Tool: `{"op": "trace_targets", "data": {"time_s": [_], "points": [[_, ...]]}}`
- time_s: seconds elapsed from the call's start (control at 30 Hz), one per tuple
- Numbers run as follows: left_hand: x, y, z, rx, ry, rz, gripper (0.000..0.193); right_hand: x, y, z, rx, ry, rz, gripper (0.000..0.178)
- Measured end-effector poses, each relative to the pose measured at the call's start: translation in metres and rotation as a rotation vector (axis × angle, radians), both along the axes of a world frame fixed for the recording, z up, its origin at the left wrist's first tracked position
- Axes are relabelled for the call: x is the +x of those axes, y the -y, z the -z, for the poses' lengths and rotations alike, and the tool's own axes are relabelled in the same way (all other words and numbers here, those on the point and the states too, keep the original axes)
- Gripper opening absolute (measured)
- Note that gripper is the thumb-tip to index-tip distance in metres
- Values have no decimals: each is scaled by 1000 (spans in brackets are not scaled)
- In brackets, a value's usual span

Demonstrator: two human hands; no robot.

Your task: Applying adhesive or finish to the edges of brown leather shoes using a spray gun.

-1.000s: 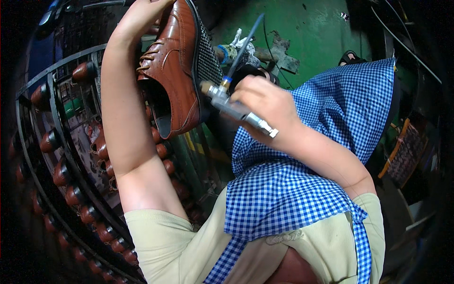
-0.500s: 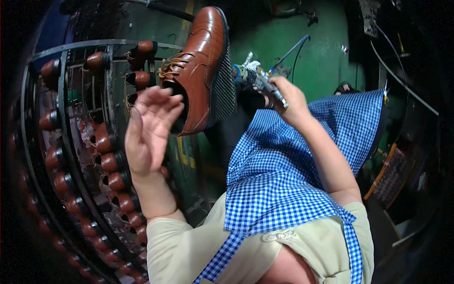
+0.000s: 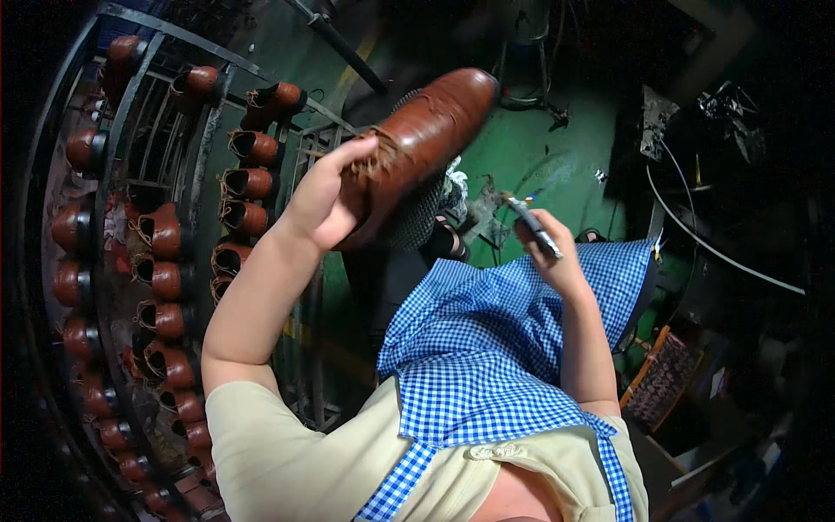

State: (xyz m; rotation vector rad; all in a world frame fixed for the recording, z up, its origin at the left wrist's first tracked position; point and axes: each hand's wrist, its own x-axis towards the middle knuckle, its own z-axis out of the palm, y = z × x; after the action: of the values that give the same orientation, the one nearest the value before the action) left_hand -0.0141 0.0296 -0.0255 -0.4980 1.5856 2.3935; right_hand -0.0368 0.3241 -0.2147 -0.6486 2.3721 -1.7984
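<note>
My left hand (image 3: 329, 196) is closed on a brown leather lace-up shoe (image 3: 435, 122). The thumb lies over the laces and the other fingers go into the shoe's opening, where they are hidden. The shoe's toe points up and to the right. Behind it shows a dark, mesh-textured surface (image 3: 407, 228). To the right and lower, apart from the shoe, my right hand (image 3: 557, 252) grips a metal spray gun (image 3: 535, 224), which is partly blurred.
On the left stands a metal rack (image 3: 187, 39) with rows of similar brown shoes (image 3: 161, 278). A dark bar (image 3: 344, 52) slants in at the top. A pale hose (image 3: 722, 261) curves along the right, above an orange-edged panel (image 3: 648, 374). The floor (image 3: 570, 161) is green.
My left hand, open beside the shoe's opening before, has taken hold of the shoe. The shoe has tilted, its toe swinging right. My right hand with the spray gun has moved lower, away from the shoe.
</note>
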Motion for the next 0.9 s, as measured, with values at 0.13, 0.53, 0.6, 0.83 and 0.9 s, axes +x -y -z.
{"op": "trace_targets", "data": {"time_s": [0.13,0.53,0.6,0.83,0.9], "points": [[42,19,-23,-318,-165,191,40,-11,-32,8,-125,36,86,27],[81,22,-17,-1313,-533,633,24,15,0,-73,-14,-346,22,14],[74,25,-6,-1265,-539,618,25,18,5,-76,-169,-233,-117,10],[65,23,1,-1146,-440,653,26,21,21,-69,-141,-287,-181,15],[65,23,2,-1064,-427,639,27,21,25,-64,-139,-328,-173,19]]}}
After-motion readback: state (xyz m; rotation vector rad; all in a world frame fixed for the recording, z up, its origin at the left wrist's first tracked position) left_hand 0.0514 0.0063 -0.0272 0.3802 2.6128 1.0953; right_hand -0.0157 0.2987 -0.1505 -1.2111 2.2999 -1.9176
